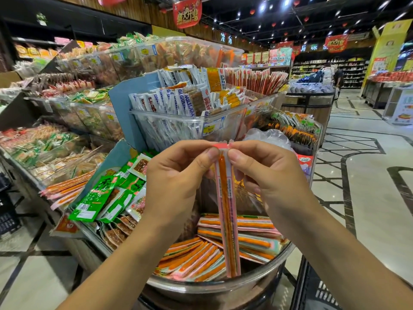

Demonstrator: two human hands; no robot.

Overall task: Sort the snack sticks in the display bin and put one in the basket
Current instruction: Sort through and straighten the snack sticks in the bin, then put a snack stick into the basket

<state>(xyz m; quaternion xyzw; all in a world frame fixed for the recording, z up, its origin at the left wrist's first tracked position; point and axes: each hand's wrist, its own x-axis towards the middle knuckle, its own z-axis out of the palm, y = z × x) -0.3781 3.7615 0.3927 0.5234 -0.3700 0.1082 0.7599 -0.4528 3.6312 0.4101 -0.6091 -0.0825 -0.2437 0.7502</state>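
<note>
I hold one snack stick upright above the display bin, my left hand and right hand each pinching its pink top edge, its lower end hanging over the stacked sticks inside. The pick looks made; next, I judge, comes carrying it down to the dark basket at lower right.

One snack stick, a long pink-edged wrapper with an orange strip inside, hangs upright over the display bin, its top end pinched between left hand and right hand; other snack sticks lie flat in crossed piles inside this round, clear-walled bin
</note>
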